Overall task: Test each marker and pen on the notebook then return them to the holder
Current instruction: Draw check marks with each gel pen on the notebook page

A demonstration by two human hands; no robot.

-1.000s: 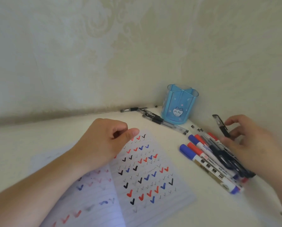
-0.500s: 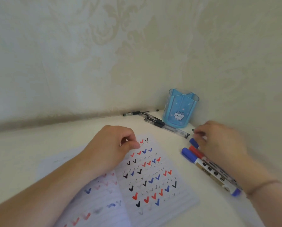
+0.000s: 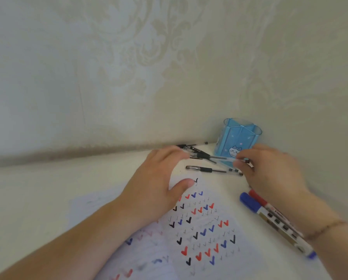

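Head view: both hands have come forward to the pens at 1 o'clock, near the holder (image 3: 237, 138). The right hand (image 3: 270, 170) has left the marker pile and now pinches one end of a clear pen (image 3: 215, 158); the left hand (image 3: 159, 178) has lifted off the notebook (image 3: 199, 229) and touches the other end, but whether its fingers grasp it I cannot tell. I judge the next pen test is starting. Another pen (image 3: 207, 169) lies just under it, and more lie behind. The blue marker (image 3: 250, 203) and red marker (image 3: 258, 198) wait at 4 o'clock, under the right wrist. The loose pens could roll when the hands move.
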